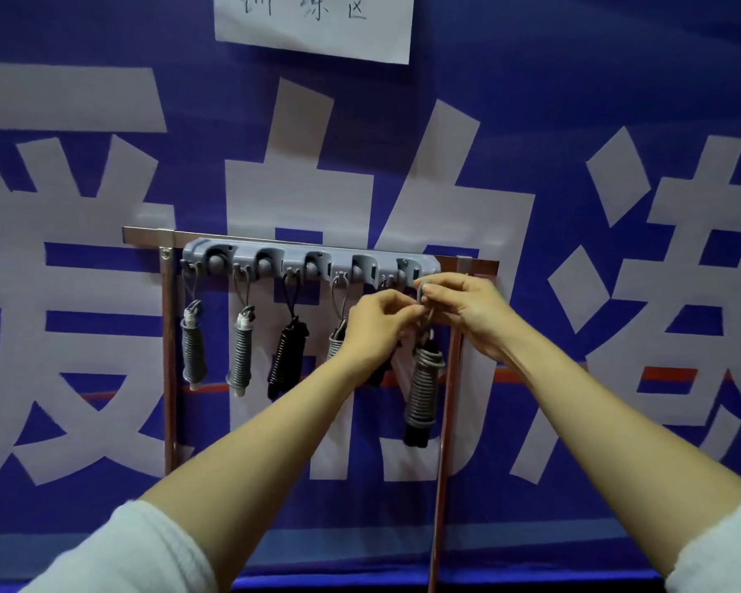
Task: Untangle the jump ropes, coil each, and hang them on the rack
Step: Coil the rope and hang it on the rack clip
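White fleecy sleeves (146,549) are seen at the bottom corners, with bare forearms stretched up towards the rack. A thin grey loop (421,293) is pinched between the thumb and fingertips of the left hand (377,323) and is gripped by the curled fingers of the right hand (467,310), just under the rack's right end. Below the hands the rope (422,387) hangs with its long axis vertical, black handle ends pointing down, and tight grey cord is wound round it in a ribbed spiral. The grey plastic rack (309,261), a horizontal bar with rounded clips and small hooks, is mounted on a shiny metal frame (170,357). Further left, a grey bundle (193,355), a second bundle (241,355), a black bundle (285,357) and a fourth bundle (336,346), partly hidden by the left hand, are hung by their loops, near upright. Behind, a blue banner (574,100) with large white characters is stretched, with a white sheet (317,32) above.
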Demonstrator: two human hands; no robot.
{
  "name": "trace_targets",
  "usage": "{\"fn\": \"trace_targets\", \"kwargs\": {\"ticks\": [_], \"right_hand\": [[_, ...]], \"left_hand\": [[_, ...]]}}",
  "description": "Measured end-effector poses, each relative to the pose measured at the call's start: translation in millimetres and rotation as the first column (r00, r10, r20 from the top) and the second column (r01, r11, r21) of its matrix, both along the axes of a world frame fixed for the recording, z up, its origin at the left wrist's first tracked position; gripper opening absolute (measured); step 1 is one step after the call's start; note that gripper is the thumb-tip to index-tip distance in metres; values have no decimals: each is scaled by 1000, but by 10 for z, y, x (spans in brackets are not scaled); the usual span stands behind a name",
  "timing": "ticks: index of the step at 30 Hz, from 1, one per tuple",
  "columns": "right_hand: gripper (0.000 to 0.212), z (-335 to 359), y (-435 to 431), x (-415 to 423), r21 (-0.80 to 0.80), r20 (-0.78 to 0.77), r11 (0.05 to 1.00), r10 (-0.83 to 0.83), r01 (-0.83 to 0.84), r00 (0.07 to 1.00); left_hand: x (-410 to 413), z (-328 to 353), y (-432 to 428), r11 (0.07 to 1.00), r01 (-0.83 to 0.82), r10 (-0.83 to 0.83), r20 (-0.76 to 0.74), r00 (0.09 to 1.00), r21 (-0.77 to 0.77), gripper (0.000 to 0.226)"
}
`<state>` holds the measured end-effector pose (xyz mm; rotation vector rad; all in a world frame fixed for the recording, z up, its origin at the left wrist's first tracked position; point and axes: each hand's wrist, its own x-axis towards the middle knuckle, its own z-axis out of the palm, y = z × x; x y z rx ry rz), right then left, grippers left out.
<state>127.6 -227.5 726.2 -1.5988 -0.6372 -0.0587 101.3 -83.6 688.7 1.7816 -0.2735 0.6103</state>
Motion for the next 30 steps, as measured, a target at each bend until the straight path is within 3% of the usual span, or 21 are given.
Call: {"fn": "trace_targets", "kwargs": {"ticks": [3,7,12,17,21,30], "right_hand": [[11,-89,16,268,102,-35,991,-88,91,996],[18,-227,-45,543,142,-131,987,-50,68,990],[19,-332,-57,839,220,-71,947,-224,234,972],[15,-250,30,1094,332,-53,898,-287,288,956],[11,-377,54,1266,310,-133,879,-338,362,932],[12,-539,93,1383,265,-148,884,-357,384,922]], "left_hand": [[370,-42,-36,995,40,-46,-70,996,-91,4],[783,-127,-62,974,41,-76,-152,985,-223,10],[1110,-120,-143,969,6,-46,-156,987,-247,14],[1342,-15,-177,941,21,-68,-127,990,-338,11],[1462,-104,-183,949,-2,-60,-184,981,-316,15],[1509,-239,-168,961,-32,-18,-179,984,-275,13]]}}
